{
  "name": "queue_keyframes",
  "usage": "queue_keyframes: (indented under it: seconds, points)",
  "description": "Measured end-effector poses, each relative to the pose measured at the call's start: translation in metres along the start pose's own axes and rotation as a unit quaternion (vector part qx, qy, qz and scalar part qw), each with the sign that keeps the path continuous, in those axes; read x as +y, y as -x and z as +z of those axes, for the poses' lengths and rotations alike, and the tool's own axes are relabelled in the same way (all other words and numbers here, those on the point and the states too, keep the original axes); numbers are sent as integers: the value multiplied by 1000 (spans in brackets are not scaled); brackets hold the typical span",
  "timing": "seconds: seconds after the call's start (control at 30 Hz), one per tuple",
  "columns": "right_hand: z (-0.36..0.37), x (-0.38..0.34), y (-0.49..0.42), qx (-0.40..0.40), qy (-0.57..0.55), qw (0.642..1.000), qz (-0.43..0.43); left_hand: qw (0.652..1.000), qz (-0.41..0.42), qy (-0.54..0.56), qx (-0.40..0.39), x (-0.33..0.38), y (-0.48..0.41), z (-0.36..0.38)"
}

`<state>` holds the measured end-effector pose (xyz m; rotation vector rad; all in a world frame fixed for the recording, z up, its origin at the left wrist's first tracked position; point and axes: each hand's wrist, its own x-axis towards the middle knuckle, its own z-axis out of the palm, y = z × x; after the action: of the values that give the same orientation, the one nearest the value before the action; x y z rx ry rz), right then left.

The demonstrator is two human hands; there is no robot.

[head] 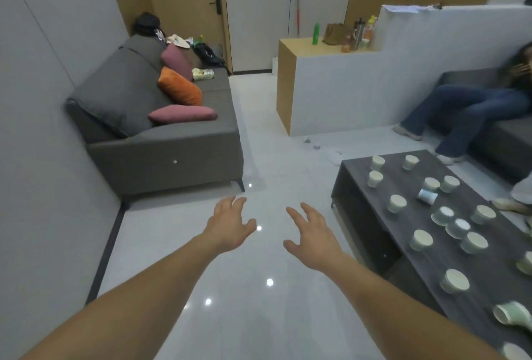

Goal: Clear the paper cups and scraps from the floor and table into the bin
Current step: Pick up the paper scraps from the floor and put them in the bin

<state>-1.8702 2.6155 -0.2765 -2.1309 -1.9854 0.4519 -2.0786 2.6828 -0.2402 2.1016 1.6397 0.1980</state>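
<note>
Low in the middle of the frame, both my bare hands hang over the glossy white tiled floor (267, 158), palms down and holding nothing. My left hand (230, 226) has its fingers spread and loosely bent. My right hand (312, 237) is just beside it, fingers splayed wide, thumb out toward the other. The two do not touch.

At the right of the frame stands the low rectangular table of dark grey wood grain (403, 181), matt, with an open shelf beneath. Scattered over its top are the small tapered paper cups (421, 240), pale green and cream with smooth round rims, well apart from my hands. Most stand on end, long axis upright. One pale blue paper cup (428, 196) lies on its side among them, its long axis running roughly across the frame. At the lower right a pale green paper cup (512, 313) also lies tipped over, its round cream mouth turned toward the left of the frame.

Further up, on the floor near the foot of the white partition wall (345, 86), lie a few small crumpled scraps (308, 140), greyish and white; what they are made of I cannot tell.

At the upper left sits a boxy grey fabric sofa (161, 155) with soft pink and orange cushions (180, 90).
</note>
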Motion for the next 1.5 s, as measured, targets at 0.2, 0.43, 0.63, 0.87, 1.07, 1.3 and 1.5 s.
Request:
queue_keyframes:
  seconds: [0.2,0.43,0.63,0.87,1.07,1.3,1.5]
  points:
    - [-24,53,-107,-2,2,1000,19,1000,1,16,-19,34,-106,3]
    - [-33,83,-256,0,12,999,30,999,19,28,-23,36,-273,-3]
    - [-65,106,-371,10,9,998,65,997,57,29,-41,55,-414,-30]
    - [-94,152,-482,7,-12,995,103,993,89,5,-70,94,-554,-38]
    - [-123,218,-605,9,-24,993,111,993,97,-7,-68,140,-692,-37]
    - [-175,289,-738,10,-14,995,100,995,74,-2,-64,189,-827,-45]
    - [-190,335,-835,-3,-15,993,118,992,71,4,-105,210,-935,-36]
